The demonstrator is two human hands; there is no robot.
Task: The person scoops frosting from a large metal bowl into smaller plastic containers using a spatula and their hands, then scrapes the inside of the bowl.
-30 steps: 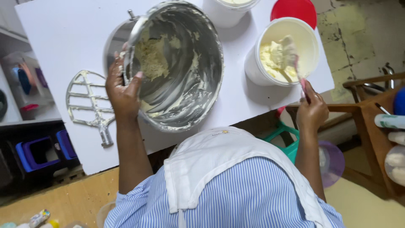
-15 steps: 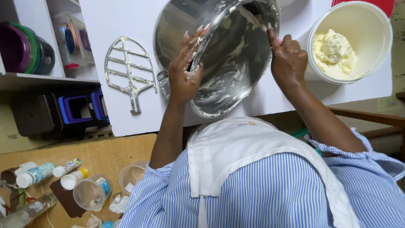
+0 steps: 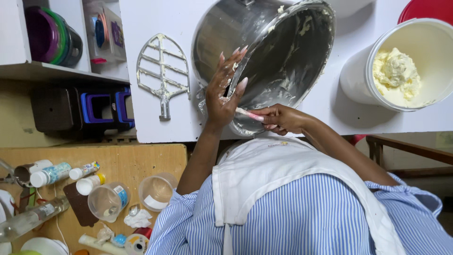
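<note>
A large steel mixing bowl (image 3: 283, 61) stands tilted on its side on the white table (image 3: 155, 14), its opening turned toward the person and its inner wall smeared with pale cream. The left hand (image 3: 226, 92) grips the bowl's near rim, fingers spread over the edge and dabbed with cream, keeping the bowl tipped. The right hand (image 3: 283, 118) is closed around the pink handle of a spatula (image 3: 250, 114) just below the bowl's lower rim; the blade end is hidden behind the left hand, so where it meets the bowl cannot be told. The two hands sit close together, nearly touching. To the left of the bowl a flat metal beater (image 3: 163, 71) lies on the table, lightly coated with cream. To the right stands a white bucket (image 3: 358, 75) holding a mound of pale cream, with a red lid (image 3: 427, 9) behind it at the top edge. Below the table's left end, a wooden surface (image 3: 141, 160) carries small bottles, clear plastic cups and scraps.
</note>
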